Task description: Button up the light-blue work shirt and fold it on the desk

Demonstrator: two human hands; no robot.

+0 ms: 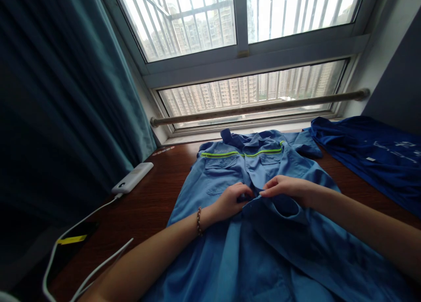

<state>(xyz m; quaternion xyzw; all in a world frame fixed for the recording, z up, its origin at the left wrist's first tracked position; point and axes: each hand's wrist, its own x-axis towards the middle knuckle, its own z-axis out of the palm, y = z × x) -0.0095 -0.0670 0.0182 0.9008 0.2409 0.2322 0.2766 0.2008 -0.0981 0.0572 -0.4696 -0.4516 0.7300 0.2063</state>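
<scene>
Farthest left of the left hand (232, 201) hangs a blue-green curtain (75, 65), reaching down to the dark wooden table (144, 210). Well to the left of that hand, on the near side, a yellow strip (72, 240) lies by a white cable (80, 214). The cable runs up into the lower end of a white device (133, 178), which lies left of the hand and a little beyond it, close by the curtain. Another white strand (108, 261) runs beside the left forearm, which hides some of the table.

The left wrist wears a beaded bracelet (199, 221). The left hand's fingers are curled in on the front edge of a light-blue work garment (223, 174), gripping it. The garment spreads under both hands, its collar and yellow-green stripe (220, 155) beyond them, loose folds nearer the body. Just right of the left hand, the right hand (284, 188) pinches the same edge; the fingers partly hide the gripped spot, and the right forearm crosses over the cloth.

Beyond both hands stand a rail (263, 109) and a window (243, 69). Right of the right hand and farther off, a dark-blue garment (362, 152) with white markings lies near the light-blue sleeve.
</scene>
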